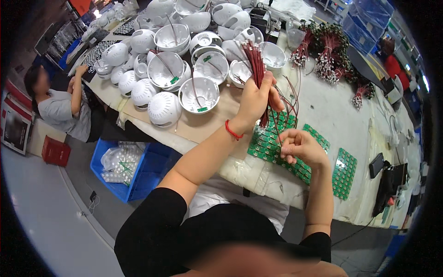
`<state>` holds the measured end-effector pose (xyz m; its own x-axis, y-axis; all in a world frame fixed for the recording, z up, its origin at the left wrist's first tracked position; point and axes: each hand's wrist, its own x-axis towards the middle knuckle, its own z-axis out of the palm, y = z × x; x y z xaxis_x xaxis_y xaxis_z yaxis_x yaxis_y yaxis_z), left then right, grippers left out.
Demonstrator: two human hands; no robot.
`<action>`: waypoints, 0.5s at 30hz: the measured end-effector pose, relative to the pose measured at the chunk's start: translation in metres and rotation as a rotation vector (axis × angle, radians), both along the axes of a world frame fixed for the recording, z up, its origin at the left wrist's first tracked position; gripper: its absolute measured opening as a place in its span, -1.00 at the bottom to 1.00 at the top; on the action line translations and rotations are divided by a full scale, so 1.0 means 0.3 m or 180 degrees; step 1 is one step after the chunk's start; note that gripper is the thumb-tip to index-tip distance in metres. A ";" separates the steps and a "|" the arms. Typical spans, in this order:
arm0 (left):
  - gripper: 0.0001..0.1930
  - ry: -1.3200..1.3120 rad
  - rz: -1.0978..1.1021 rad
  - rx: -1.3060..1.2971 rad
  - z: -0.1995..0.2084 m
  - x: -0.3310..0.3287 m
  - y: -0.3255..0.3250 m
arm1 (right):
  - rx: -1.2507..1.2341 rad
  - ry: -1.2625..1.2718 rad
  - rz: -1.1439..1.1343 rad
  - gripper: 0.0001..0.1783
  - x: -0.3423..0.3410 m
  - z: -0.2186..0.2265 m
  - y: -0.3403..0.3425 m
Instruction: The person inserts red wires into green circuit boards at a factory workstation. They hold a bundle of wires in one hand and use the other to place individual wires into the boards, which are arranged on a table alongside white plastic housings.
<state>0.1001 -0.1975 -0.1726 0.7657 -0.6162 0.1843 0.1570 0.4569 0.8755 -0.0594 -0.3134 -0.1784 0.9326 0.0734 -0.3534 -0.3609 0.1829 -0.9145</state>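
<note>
One bundle of dark red wires (pixel 255 57) is clasped in your left hand (pixel 255 98) above the desk (pixel 341 108); your right hand (pixel 302 147) pinches a thin wire (pixel 278 129) over green circuit boards (pixel 266 142).

The left hand (pixel 256 99) and right hand (pixel 305 147) are held near each other, not touching.
The left arm (pixel 203 154) is stretched diagonally forward and to the right, its hand closed in a grip with the thumb extended. The right arm (pixel 319 196) is bent at the elbow and pointed forward, its hand held closer in, thumb and forefinger pinched together.
</note>
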 end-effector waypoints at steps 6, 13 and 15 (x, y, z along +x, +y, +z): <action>-0.54 -0.0488 -0.0210 0.0706 -0.002 -0.003 -0.002 | 0.1159 -0.1231 -0.0010 -0.80 -0.068 -0.017 -0.049; -0.71 0.0549 -0.0505 0.0078 0.013 0.016 0.014 | 0.0641 -0.2197 -0.0441 -0.81 -0.111 0.001 -0.175; -0.74 0.0684 -0.0541 0.0029 0.020 0.026 0.019 | 0.0013 -0.1663 -0.0858 -0.84 -0.109 0.012 -0.185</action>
<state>0.1081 -0.1917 -0.1667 0.6721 -0.7401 0.0225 0.4134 0.4003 0.8178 -0.0920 -0.3690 -0.1748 0.9689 -0.1902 0.1581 0.1974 0.2094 -0.9577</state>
